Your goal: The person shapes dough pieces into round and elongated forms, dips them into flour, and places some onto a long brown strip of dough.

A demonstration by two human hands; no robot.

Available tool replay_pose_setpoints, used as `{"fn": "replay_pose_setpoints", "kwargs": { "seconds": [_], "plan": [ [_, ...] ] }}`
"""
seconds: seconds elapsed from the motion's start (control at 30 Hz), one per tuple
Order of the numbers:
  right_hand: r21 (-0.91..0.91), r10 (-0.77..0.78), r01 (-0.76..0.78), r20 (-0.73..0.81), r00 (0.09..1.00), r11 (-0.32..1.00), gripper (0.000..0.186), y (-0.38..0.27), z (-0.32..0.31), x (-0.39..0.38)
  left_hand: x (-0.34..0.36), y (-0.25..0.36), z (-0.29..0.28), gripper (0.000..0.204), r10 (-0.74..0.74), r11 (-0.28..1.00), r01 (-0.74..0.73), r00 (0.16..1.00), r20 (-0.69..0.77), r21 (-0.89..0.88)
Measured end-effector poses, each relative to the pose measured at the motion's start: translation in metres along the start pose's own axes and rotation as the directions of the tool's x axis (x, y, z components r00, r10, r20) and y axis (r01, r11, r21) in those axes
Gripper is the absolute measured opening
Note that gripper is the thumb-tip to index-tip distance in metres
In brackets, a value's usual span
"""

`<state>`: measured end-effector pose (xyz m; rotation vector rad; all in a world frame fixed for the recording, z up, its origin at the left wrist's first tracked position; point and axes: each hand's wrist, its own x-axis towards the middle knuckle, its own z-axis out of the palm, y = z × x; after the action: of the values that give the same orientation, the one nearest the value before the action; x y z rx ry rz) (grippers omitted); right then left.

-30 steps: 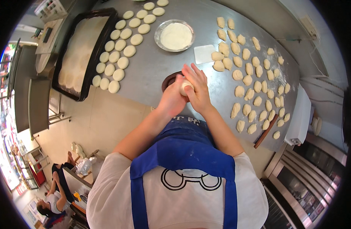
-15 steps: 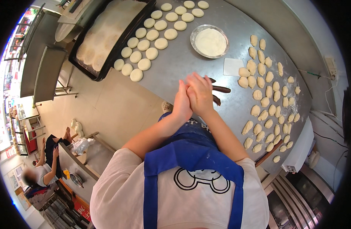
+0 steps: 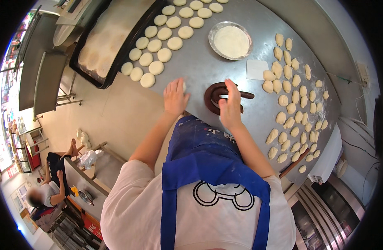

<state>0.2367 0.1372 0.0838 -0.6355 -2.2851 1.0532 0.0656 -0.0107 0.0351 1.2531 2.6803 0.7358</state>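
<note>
Right grip (image 3: 230,106) apart, over brown coil (image 3: 209,99); left grip (image 3: 176,98) left of coil, palm down, can't tell if clamped on pale bit (image 3: 184,86) there; on desk (image 3: 195,62), flour bowl (image 3: 211,40) beyond coil, dough rounds (image 3: 186,32) beyond-left of it, dough lumps (image 3: 291,108) right of it

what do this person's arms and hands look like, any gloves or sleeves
Both the left hand and the right hand are bare: no gloves or watch in sight. The forearms are uncovered below loose white short sleeves. The white t-shirt has a black line drawing on it, under a blue apron with wide straps.
</note>
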Motion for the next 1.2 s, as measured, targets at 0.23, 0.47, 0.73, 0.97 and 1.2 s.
{"fn": "replay_pose_setpoints", "kwargs": {
  "seconds": [0.23, 0.47, 0.73, 0.97, 1.2],
  "plan": [
    [-0.110, 0.224, -0.227, -0.038, 0.974, 0.968, 0.049, 0.038, -0.037, -0.052, 0.057, -0.022, 0.030, 0.083, 0.011, 0.929, -0.083, 0.980, 0.197, 0.361],
    [-0.111, 0.136, -0.138, -0.022, 0.990, 0.984, 0.041, 0.031, -0.032, -0.050, 0.078, -0.021, 0.047, 0.087, -0.257, 0.933, 0.199, 0.952, 0.167, 0.301],
    [-0.056, 0.156, -0.160, -0.074, 0.985, 0.985, 0.038, 0.029, -0.032, -0.049, 0.088, -0.022, 0.040, 0.080, 0.206, 0.919, -0.267, 0.953, 0.224, 0.290],
    [-0.043, 0.169, -0.171, -0.046, 0.985, 0.984, 0.035, 0.024, -0.038, -0.049, 0.080, -0.024, 0.048, 0.062, 0.074, 0.988, -0.074, 0.997, 0.006, 0.133],
    [-0.088, 0.240, -0.259, -0.181, 0.954, 0.962, 0.026, 0.042, -0.037, -0.057, 0.034, -0.050, -0.002, 0.054, -0.160, 0.986, 0.127, 0.919, 0.361, 0.112]
  ]
}}
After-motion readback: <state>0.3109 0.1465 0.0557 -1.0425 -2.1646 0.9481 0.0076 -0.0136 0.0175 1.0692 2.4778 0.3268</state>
